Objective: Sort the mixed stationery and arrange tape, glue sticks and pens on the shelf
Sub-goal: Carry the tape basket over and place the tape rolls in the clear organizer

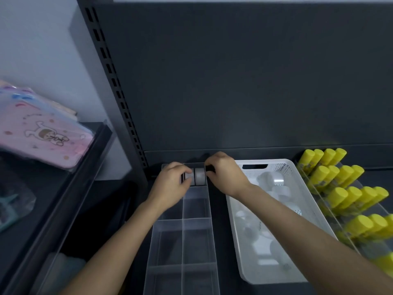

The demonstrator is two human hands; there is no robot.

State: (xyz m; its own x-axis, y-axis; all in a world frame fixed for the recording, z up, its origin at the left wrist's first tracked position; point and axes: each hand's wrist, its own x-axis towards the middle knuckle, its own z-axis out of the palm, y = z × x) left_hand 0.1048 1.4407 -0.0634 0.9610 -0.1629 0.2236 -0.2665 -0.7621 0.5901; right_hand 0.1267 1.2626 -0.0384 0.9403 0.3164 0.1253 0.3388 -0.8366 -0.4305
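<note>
A clear divided organiser [182,241] stands on the dark shelf. In its far compartment two grey tape rolls [199,176] stand on edge, side by side. My left hand [172,180] pinches the left roll, its fingers curled round it. At the right side of the rolls my right hand [225,173] has its fingers curled on a dark roll against the right grey one. To the right, a white basket [238,241] holds several pale tape rolls [276,179]. Yellow-capped glue sticks [344,188] lie in rows on a clear tiered rack at the far right.
The shelf's dark back panel [234,81] rises behind everything. A slotted upright post [114,86] stands at the left. On the neighbouring shelf to the left lies a pink pouch with a cartoon print [40,135], with teal packaged goods [10,207] below it.
</note>
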